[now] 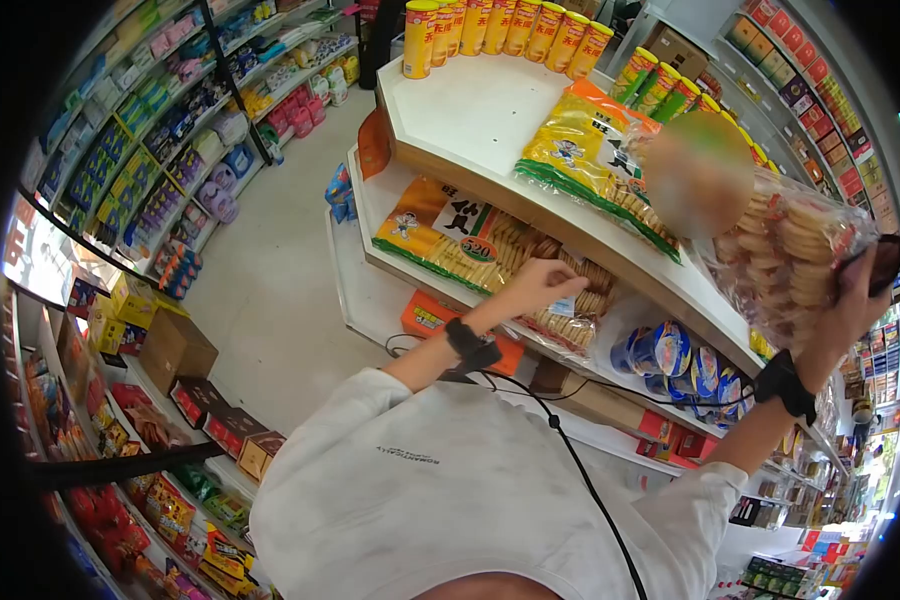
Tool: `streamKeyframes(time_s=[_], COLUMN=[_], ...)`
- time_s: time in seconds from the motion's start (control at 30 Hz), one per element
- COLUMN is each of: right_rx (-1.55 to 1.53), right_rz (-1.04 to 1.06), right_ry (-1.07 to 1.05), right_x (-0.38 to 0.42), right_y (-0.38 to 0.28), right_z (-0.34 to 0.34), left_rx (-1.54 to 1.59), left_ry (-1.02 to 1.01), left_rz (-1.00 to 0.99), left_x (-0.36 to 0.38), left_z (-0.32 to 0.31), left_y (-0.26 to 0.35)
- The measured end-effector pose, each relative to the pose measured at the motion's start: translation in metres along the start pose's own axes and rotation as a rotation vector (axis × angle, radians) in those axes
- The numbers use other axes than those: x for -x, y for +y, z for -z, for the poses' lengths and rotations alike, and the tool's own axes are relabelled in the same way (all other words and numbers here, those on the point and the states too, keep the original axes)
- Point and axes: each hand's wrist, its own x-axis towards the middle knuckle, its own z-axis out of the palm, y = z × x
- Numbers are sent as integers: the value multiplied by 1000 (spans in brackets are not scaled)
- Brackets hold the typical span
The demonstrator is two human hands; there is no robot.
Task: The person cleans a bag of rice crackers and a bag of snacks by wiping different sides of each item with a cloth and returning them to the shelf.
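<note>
My right hand [852, 305], raised at the right, grips the edge of a clear bag of round rice crackers [785, 245]. A dark, flat-looking object [884, 266] shows at its fingers. My left hand [542, 287] is over the lower shelf, its fingers curled together; what they pinch, if anything, I cannot tell. Under and around it are a yellow and green bag of rice crackers [440, 232] and a clear-fronted pack of crackers [575, 325]. On the top shelf lies another yellow bag with an orange top [590, 150], partly behind a blurred round patch.
Yellow chip canisters [500, 28] line the back of the white shelf top [460, 120]. Blue-lidded tubs [660, 350] stand on the lower tier. A black cable [580, 450] runs across my shirt. Stocked shelves [160, 130] and a cardboard box [177, 345] are to the left.
</note>
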Motion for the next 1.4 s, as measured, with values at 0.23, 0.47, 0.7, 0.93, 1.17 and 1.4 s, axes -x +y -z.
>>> streamKeyframes(time_s=[0.23,0.47,0.7,0.93,1.17,1.4], right_rx=[968,488,-473,-701,-786,-954], right_rz=[690,375,-591,-949,-1154,-1326], right_ry=[-145,21,297,319,269,149], right_x=[29,84,111,227,294,323], right_y=[-46,-30,74,124,169,190], right_z=[69,91,111,36,16,37], left_rx=[177,174,481,436,306,539], left_ry=[-197,-163,370,197,270,458], left_rz=[-171,-246,-176,-597,-427,-297], left_x=[-31,-48,-51,1,12,1], left_z=[-65,-103,-33,15,22,20], left_y=[-2,-57,20,78,69,74])
